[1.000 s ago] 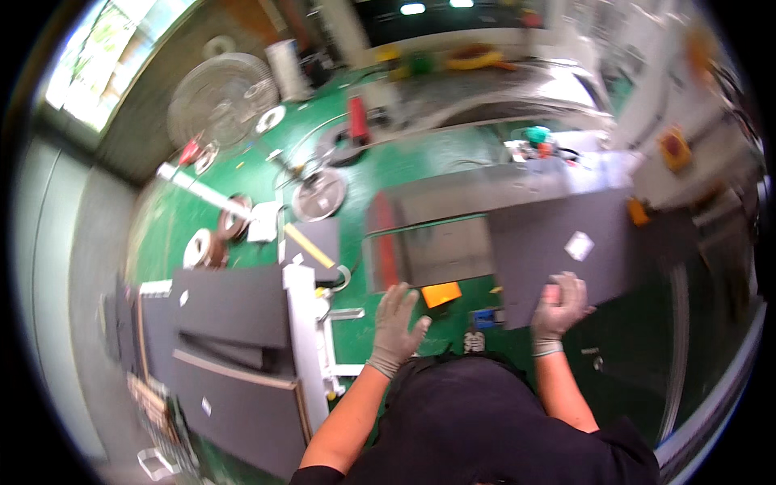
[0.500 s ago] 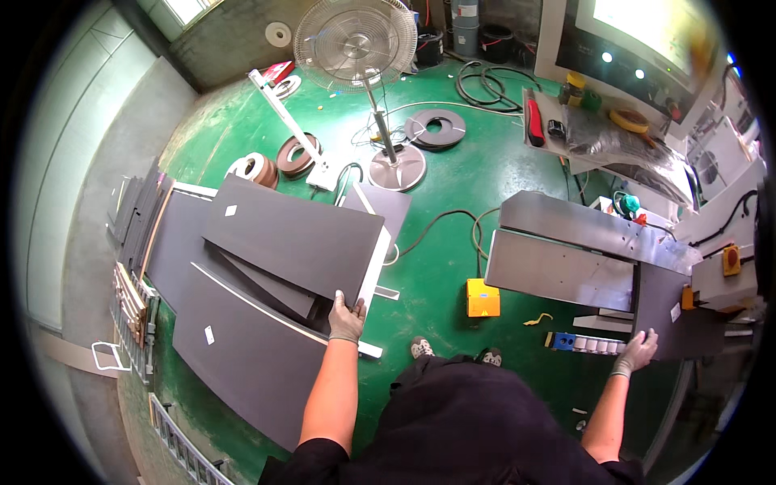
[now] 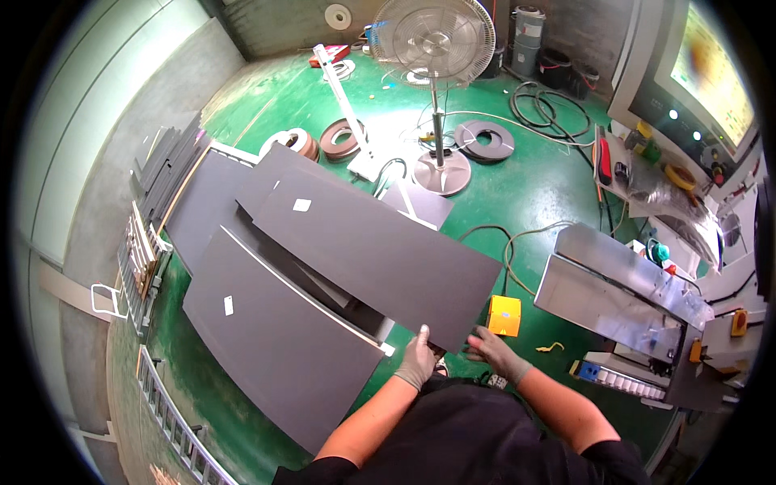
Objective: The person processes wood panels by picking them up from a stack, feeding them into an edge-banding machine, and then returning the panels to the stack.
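Green floor (image 3: 537, 182), dark panel (image 3: 372, 234) ahead of left hand (image 3: 418, 360) pinching its near edge, right hand (image 3: 501, 357) spread beside its corner

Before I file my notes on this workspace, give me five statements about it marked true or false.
1. The left hand grips the near edge of a dark grey panel. True.
2. That panel has no marking. False: a white label is on it.
3. A pedestal fan stands on the green floor. True.
4. The right hand is by the panel's near corner. True.
5. That hand is bare. False: it is gloved.
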Action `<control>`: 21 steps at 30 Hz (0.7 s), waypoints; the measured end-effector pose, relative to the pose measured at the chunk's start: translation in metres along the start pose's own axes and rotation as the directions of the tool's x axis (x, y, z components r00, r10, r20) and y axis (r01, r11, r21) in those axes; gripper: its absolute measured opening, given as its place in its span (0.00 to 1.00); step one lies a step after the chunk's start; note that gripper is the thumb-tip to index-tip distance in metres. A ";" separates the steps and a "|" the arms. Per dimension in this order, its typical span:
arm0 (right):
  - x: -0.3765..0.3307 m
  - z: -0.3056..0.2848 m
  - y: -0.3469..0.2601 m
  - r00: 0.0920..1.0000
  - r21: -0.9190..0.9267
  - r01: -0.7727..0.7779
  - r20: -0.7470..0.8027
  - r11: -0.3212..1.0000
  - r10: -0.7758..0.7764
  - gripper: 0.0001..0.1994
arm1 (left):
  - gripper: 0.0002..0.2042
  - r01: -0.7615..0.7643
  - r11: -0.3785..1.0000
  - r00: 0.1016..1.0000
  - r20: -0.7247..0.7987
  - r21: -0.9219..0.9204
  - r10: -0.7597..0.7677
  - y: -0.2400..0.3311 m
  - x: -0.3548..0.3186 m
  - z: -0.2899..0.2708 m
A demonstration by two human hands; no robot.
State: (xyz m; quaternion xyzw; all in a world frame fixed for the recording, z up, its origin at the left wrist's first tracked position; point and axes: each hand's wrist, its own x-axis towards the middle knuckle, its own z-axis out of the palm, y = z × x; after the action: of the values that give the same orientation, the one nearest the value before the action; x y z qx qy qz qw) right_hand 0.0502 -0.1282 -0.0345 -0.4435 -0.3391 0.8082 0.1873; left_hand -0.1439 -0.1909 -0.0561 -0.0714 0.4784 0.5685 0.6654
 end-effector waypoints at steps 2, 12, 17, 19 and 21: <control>0.025 0.009 -0.014 0.969 0.361 -0.145 0.242 0.921 0.057 0.27 | 0.25 0.099 0.992 0.995 0.014 -0.081 -0.098 0.008 -0.002 -0.003; -0.064 0.021 -0.070 0.974 -0.176 0.171 -0.115 0.969 -0.193 0.23 | 0.28 -0.312 0.943 0.947 0.041 -0.116 0.319 0.093 -0.017 0.014; -0.143 -0.062 -0.045 0.847 -0.139 0.261 -0.443 0.955 -0.295 0.20 | 0.27 -0.311 0.948 0.950 -0.003 -0.073 0.312 0.132 0.016 -0.007; -0.176 -0.100 -0.021 0.742 -0.177 0.229 -0.605 0.957 -0.289 0.21 | 0.27 -0.289 0.954 0.956 0.034 -0.079 0.293 0.135 0.034 -0.038; -0.204 -0.124 -0.002 0.589 -0.169 0.339 -0.729 0.925 -0.349 0.20 | 0.27 -0.245 0.966 0.969 0.022 -0.080 0.248 0.130 0.035 -0.030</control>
State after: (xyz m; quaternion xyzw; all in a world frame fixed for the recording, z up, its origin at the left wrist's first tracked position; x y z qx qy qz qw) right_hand 0.2647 -0.2027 0.0402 -0.6624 -0.3161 0.5002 0.4595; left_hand -0.2714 -0.1413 -0.0382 -0.0277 0.4510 0.6657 0.5938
